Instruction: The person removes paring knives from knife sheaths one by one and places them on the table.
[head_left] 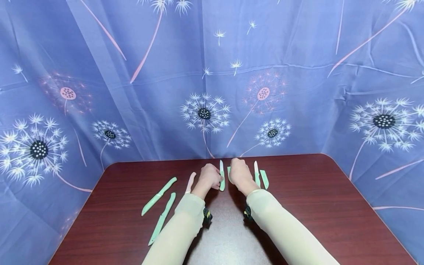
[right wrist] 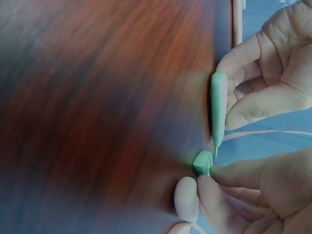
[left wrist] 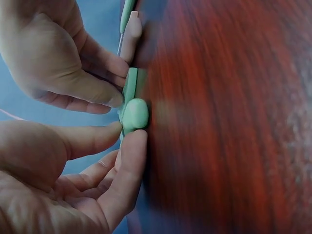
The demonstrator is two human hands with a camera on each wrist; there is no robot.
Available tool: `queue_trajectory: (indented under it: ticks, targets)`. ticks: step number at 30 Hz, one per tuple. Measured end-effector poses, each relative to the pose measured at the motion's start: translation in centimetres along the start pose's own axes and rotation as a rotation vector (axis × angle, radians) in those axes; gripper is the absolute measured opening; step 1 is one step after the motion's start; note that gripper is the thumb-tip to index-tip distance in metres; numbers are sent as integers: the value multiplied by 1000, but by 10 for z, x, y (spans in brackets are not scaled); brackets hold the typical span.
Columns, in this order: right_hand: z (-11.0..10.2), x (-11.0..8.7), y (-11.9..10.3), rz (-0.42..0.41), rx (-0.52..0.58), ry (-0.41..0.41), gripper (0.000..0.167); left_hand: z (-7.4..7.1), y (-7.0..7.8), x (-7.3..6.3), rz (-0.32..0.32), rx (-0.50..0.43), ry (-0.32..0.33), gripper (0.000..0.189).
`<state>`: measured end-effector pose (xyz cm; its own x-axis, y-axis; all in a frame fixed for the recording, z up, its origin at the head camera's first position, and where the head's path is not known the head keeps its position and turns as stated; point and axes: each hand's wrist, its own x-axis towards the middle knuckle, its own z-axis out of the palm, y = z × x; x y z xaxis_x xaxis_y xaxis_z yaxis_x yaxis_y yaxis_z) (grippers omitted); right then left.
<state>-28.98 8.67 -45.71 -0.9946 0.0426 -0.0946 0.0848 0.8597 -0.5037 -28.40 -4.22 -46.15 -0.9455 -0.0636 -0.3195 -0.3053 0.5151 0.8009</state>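
A small knife with a green handle (head_left: 222, 182) lies in front of the person, its pale blade pointing away. The left hand (head_left: 209, 176) pinches this handle (right wrist: 219, 105) between thumb and fingers from its left side. Close on the other side, the right hand (head_left: 240, 172) pinches a green knife sheath (right wrist: 203, 162) near the blade tip. In the left wrist view the sheath (left wrist: 130, 83) shows just beyond the rounded handle end (left wrist: 136, 115). A pale pinkish handle-like end (right wrist: 186, 199) sits beside the right fingers; the rest of it is hidden.
Left of the hands lie a pink-handled knife (head_left: 190, 182), partly behind the sleeve, and two long green knives (head_left: 159, 196) (head_left: 163, 218). To the right are another green-handled knife (head_left: 257, 176) and a green sheath (head_left: 264, 179). A patterned blue curtain (head_left: 165, 121) hangs behind the brown table (head_left: 314, 206).
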Motion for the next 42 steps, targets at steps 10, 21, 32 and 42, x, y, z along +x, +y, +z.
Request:
queue_trajectory:
  ticks: [10,21,32,42]
  targets:
    - [-9,-2,10,-53,153,18,20,-6,-8,1,31,-50,5,16]
    - [-24,-10,25,20,697,-87,29,-21,-10,-13,77,-136,10,21]
    - [-29,-25,32,6,835,-144,30,-44,-9,-27,99,-165,-18,29]
    - [-35,-42,31,-27,872,-192,32,-60,-11,-41,117,-162,-30,32]
